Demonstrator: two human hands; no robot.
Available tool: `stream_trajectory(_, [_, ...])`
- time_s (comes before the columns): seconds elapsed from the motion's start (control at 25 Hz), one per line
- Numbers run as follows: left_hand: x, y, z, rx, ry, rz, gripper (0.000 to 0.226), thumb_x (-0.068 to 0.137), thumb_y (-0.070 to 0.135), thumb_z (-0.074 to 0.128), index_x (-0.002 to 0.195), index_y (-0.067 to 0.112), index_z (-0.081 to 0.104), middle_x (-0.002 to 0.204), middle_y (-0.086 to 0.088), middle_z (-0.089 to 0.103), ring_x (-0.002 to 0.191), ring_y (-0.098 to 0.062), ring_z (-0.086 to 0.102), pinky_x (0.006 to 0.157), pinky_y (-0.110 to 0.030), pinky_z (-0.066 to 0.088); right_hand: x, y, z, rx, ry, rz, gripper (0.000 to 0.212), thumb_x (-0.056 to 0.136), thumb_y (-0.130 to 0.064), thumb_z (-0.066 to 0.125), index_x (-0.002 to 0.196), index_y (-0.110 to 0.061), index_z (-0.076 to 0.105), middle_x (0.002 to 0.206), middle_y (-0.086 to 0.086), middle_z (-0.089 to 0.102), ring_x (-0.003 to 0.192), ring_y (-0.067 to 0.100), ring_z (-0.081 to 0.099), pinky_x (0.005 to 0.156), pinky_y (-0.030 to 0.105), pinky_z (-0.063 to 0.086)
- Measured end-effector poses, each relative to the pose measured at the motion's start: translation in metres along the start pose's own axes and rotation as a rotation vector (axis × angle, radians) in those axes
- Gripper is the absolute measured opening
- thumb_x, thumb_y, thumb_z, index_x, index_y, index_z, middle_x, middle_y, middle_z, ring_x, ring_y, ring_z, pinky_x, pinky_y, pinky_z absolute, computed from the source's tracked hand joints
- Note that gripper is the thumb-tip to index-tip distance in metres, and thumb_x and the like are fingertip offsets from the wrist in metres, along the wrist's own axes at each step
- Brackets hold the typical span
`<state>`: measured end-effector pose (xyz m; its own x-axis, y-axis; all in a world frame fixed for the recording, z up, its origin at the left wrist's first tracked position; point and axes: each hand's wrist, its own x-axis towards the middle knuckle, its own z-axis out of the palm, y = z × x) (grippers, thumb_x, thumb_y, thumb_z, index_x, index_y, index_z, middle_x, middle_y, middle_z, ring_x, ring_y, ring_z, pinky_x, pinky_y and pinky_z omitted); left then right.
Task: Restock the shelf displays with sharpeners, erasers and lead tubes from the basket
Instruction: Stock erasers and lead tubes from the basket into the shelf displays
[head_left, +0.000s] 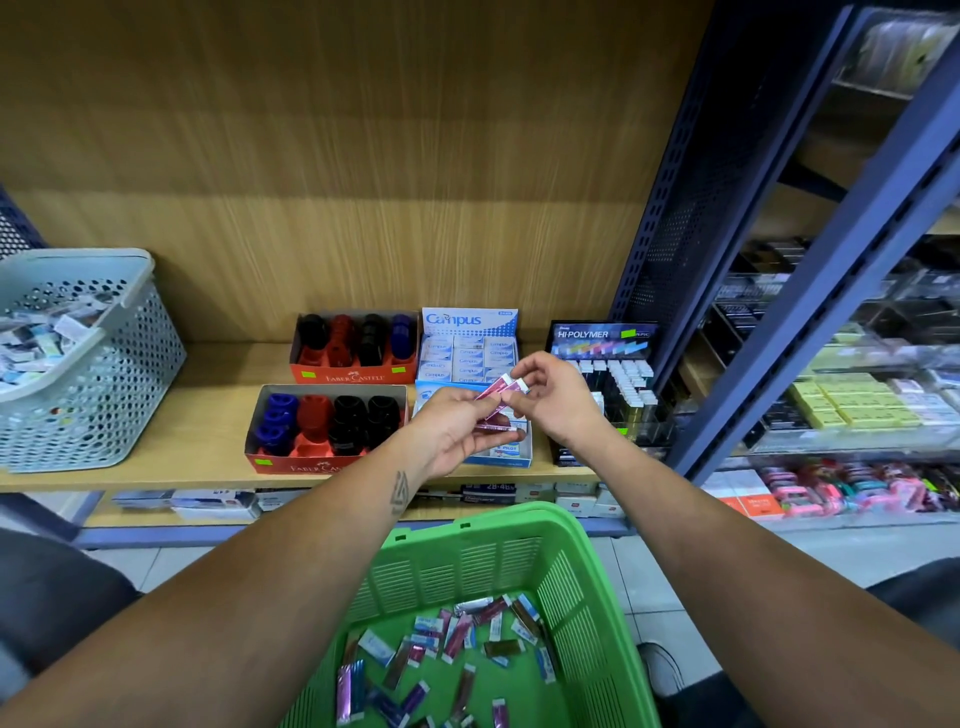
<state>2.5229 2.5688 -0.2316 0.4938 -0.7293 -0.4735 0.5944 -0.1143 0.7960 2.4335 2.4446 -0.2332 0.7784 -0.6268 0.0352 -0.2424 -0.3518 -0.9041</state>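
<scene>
Above the blue-and-white eraser box (498, 457), both hands pinch slim pink lead tubes (496, 388), their long axis pointing up-right toward the nearer right hand (556, 400), while the left hand (457, 431) holds the lower ends.

I saw a pale grey perforated basket (104, 364) of packets at the shelf's left end, and the neighbouring rack (852, 410) crowded with assorted stationery.

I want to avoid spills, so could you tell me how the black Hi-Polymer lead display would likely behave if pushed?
The Hi-Polymer display stands tall and narrow, so it may tip. Its upright lead tubes look loose and could topple. Probably light, so it would slide easily.
</scene>
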Motion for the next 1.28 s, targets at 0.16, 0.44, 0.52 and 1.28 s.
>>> stream_trajectory(0.16, [0.005,0.0,-0.001,0.005,0.069,0.118,0.021,0.104,0.009,0.047,0.114,-0.006,0.058,0.089,-0.02,0.065,0.076,-0.033,0.072,0.064,-0.028,0.061,0.004,0.0,0.01,-0.112,0.04,0.167,0.033,0.081,-0.034,0.081,0.096,-0.014,0.059,0.08,0.001,0.062,0.07,0.015,0.057,0.071,0.035,0.052])
stream_trajectory(0.44, [0.005,-0.001,-0.005,0.091,0.189,0.202,0.023,0.108,0.02,0.039,0.12,0.009,0.054,0.107,-0.021,0.067,0.081,-0.034,0.072,0.07,-0.042,0.062,-0.007,-0.01,0.014,0.217,-0.067,0.228,0.015,0.08,-0.005,0.08,0.088,-0.001,0.069,0.07,0.005,0.064,0.057,0.007,0.056,0.052,0.014,0.044])
stream_trajectory(0.52, [0.001,0.0,-0.007,0.164,0.175,0.134,0.021,0.106,0.027,0.042,0.118,0.016,0.056,0.105,-0.013,0.07,0.079,-0.035,0.074,0.071,-0.047,0.062,-0.005,-0.011,0.012,0.272,-0.02,0.185,0.009,0.083,0.002,0.076,0.086,-0.004,0.069,0.071,0.008,0.065,0.057,0.009,0.058,0.054,0.016,0.047])
stream_trajectory(1.28, [-0.001,0.001,0.011,-0.079,0.096,-0.028,0.02,0.105,0.017,0.039,0.101,0.009,0.057,0.07,-0.009,0.055,0.056,-0.017,0.048,0.049,-0.024,0.042,0.0,-0.001,0.008,0.156,-0.04,-0.036,0.037,0.09,0.002,0.067,0.123,-0.014,0.068,0.11,0.0,0.064,0.071,0.007,0.06,0.074,0.023,0.054])
